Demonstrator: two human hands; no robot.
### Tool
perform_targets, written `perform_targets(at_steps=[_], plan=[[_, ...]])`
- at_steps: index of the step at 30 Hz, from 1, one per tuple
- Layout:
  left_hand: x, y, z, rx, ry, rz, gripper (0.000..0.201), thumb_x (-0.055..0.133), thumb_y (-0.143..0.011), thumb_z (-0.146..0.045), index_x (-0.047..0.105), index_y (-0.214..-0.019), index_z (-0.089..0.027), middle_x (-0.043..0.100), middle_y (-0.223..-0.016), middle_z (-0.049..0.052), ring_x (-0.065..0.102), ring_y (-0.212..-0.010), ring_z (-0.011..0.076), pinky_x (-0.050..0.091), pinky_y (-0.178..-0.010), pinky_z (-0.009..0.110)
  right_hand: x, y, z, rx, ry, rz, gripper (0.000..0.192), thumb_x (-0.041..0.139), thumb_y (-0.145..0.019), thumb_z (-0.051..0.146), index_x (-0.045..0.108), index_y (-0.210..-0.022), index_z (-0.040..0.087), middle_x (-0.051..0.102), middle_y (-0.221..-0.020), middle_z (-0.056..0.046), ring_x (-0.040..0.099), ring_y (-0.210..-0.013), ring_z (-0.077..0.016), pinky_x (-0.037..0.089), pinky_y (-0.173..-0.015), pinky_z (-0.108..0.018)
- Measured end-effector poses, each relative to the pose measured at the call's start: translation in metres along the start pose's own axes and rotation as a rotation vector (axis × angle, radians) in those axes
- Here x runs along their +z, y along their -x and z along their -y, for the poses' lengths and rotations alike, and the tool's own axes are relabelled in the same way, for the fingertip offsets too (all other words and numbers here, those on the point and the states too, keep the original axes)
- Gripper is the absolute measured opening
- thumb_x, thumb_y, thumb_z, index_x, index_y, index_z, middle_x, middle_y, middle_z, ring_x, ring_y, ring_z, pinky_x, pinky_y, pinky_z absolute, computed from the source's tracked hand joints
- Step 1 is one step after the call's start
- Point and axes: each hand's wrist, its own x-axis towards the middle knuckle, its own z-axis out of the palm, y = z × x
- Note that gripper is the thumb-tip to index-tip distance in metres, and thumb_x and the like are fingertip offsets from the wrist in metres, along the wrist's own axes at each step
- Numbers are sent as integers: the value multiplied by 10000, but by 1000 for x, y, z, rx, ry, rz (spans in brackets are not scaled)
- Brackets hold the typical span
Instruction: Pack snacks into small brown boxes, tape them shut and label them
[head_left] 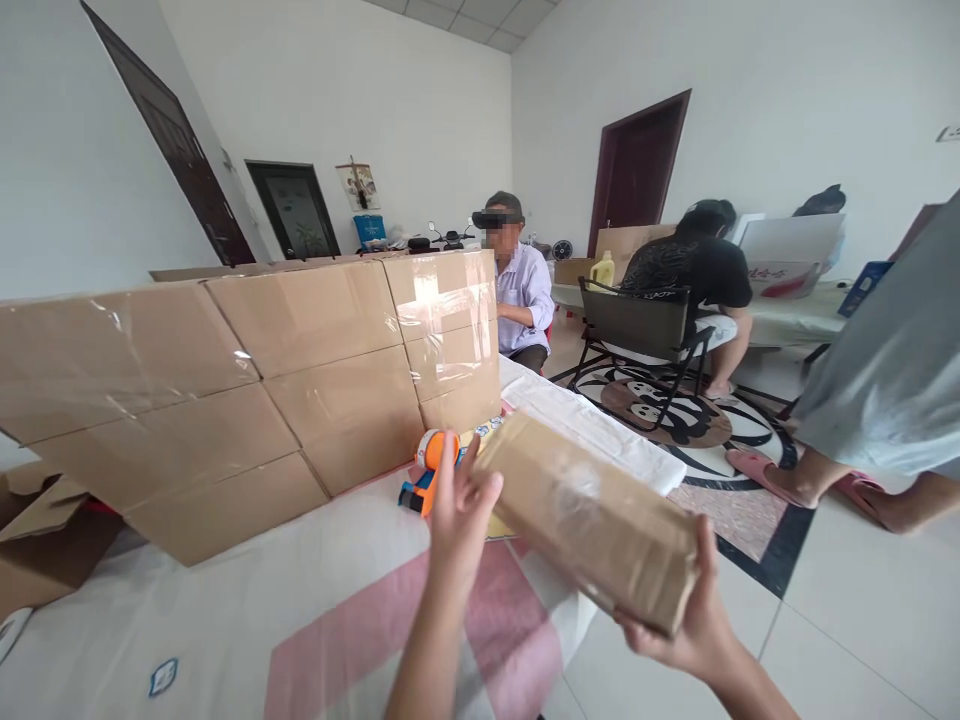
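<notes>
Cardboard box (585,515), long, plain brown and slightly creased, with a shiny patch of clear tape on its upper face, is held up at a tilt over the right edge of the table (360,570), sloping from far left to near right. Its right end is grasped by the right hand (686,630), while the left hand (459,510) has its fingers spread at the left end, its grip unclear. Beyond that hand lies an orange-and-blue object (429,452), near a taped cardboard wall (322,370).
</notes>
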Motion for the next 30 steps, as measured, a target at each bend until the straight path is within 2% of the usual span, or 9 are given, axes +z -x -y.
perform_targets(at_steps=[3, 6, 8, 11, 13, 15, 20, 24, 30], plan=[[21, 9, 38, 16, -294, 123, 651, 561, -984, -456, 379, -1593, -317, 424, -1635, 122, 291, -1567, 302, 329, -1255, 552, -14, -22, -37, 62, 110, -160, 1393, 818, -656, 581, -118, -1653, 314, 200, -1671, -204, 375, -1493, -469, 490, -1060, -629], [12, 26, 74, -70, -782, 436, 620, 625, -908, -407, 528, -1511, -302, 372, -1660, 79, 158, -1599, 363, -3, -1271, 690, 0, -70, -68, 101, 220, -151, 1408, 806, -645, 683, -46, -1657, 200, 242, -1600, -259, 342, -1475, -488, 451, -1080, -638], [1, 36, 91, -128, -991, 582, 678, 644, -869, -414, 509, -1527, -328, 288, -1692, 32, 103, -1607, 362, -80, -1252, 701, 27, -113, -81, 132, 299, -70, 1415, 787, -650, 733, -18, -1655, 145, 297, -1537, -278, 389, -1424, -475, 436, -1093, -613], [-8, 42, 101, -155, -1107, 625, 705, 571, -899, -507, 419, -1576, -381, 165, -1722, -45, 32, -1619, 303, -63, -1281, 644, 86, -187, -84, 255, 418, 137, 1323, 739, -780, 678, -99, -1647, 134, 318, -1528, -299, 491, -1349, -412, 445, -1083, -532], [-8, 40, 99, -170, -1130, 634, 696, 528, -913, -548, 402, -1581, -400, 135, -1726, -74, 5, -1620, 283, -58, -1292, 617, 128, -232, -82, 427, 618, 381, 1054, 613, -930, 601, -48, -1663, 230, 289, -1596, -283, 526, -1328, -407, 441, -1053, -542], [-6, 37, 95, -192, -1146, 645, 693, 501, -920, -554, 386, -1587, -407, 120, -1727, -90, -8, -1622, 269, -57, -1297, 606, 164, -258, -83, 498, 681, 468, 743, 507, -1011, 501, 207, -1648, 263, 381, -1569, -264, 545, -1302, -424, 412, -1042, -603], [-5, 36, 96, -205, -1158, 666, 686, 467, -926, -542, 357, -1595, -433, 103, -1724, -121, -3, -1624, 264, -51, -1292, 630, 192, -239, -102, 423, 705, 583, 463, 403, -1041, 420, 606, -1430, 270, 539, -1505, -156, 398, -1430, -398, 291, -1142, -610], [2, 38, 95, -217, -1174, 635, 701, 446, -935, -548, 337, -1612, -403, 62, -1723, -116, -10, -1626, 284, -29, -1290, 651, 182, -214, -120, 338, 700, 576, 487, 332, -1050, 405, 618, -1422, 275, 473, -1596, -74, 343, -1485, -320, 256, -1201, -510], [9, 48, 76, -342, -1167, 655, 768, 448, -924, -602, 305, -1634, -345, 34, -1726, -85, -2, -1625, 315, 76, -1299, 625, 183, -216, -126, 302, 710, 552, 459, 425, -1007, 392, 647, -1393, 278, 509, -1567, -75, 396, -1463, -299, 283, -1203, -479]])
